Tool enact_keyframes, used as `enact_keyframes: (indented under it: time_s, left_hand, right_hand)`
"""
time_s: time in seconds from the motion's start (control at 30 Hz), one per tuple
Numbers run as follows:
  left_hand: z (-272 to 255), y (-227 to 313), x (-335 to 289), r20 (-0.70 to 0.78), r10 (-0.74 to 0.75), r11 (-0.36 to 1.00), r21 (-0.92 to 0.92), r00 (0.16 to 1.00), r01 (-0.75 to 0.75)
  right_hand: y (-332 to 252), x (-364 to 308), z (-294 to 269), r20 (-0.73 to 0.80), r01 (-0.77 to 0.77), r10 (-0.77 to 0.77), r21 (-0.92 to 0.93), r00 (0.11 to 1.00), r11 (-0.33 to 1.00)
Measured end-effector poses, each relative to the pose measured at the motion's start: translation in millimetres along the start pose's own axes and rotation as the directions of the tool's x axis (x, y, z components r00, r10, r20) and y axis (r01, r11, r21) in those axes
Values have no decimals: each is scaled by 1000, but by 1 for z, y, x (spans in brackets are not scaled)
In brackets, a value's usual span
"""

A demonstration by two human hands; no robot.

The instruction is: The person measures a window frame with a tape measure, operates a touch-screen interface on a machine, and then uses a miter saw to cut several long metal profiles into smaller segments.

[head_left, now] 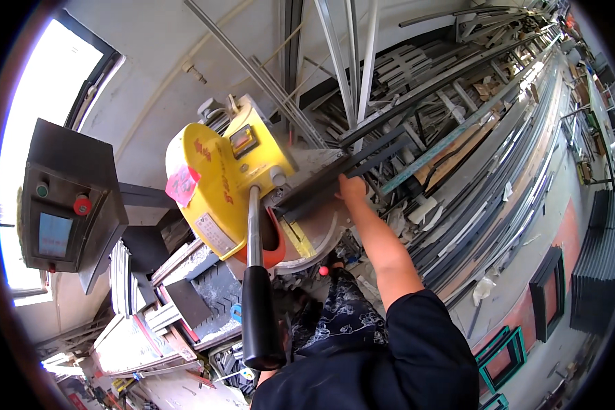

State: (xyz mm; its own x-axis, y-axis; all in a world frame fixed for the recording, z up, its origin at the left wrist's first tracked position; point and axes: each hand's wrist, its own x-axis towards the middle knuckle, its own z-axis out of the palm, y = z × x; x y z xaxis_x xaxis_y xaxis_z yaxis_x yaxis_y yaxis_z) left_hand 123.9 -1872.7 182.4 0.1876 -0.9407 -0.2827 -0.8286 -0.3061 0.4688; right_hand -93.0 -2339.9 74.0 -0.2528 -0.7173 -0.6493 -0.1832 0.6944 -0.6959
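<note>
Right hand [353, 192] at dark bar [312, 192]; bar slants toward yellow saw [208, 181]

Fingers: at the bar's near side, apparently in contact; clenched round it or only pressing, cannot tell. Bar: just ahead of the fingertips, long axis running from the saw, near left, to far right past the hand. It lies across the saw table [326, 229], beyond the curved front edge. Left hand out of view; right is nearer. Black handle [261, 321] farther left.

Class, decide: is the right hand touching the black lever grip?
Apart. The head view shows the right hand at the dark bar, well away from the black lever grip, a plain gap between.
</note>
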Motion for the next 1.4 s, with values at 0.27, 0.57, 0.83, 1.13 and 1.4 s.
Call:
enact_keyframes:
  time_s: [0.27,0.57,0.83,1.13,1.4]
  left_hand:
    - [6,-36,-28,36,-98,995,11,995,97]
    - [14,-25,-49,113,-254,966,84,961,245]
    - [12,-24,-45,171,-294,956,37,940,292]
    - [23,-42,-66,130,-287,951,-81,949,298]
    - [6,-23,-34,103,-205,979,45,973,201]
  right_hand:
    - [-8,7,2,43,-72,70,57,997,996]
    - [-11,-4,6,25,-80,78,59,997,995]
    - [-7,-2,9,2,-79,79,44,997,996]
    - [-7,-13,12,29,-33,36,-102,999,994]
    - [23,20,10,-21,-23,30,281,999,959]
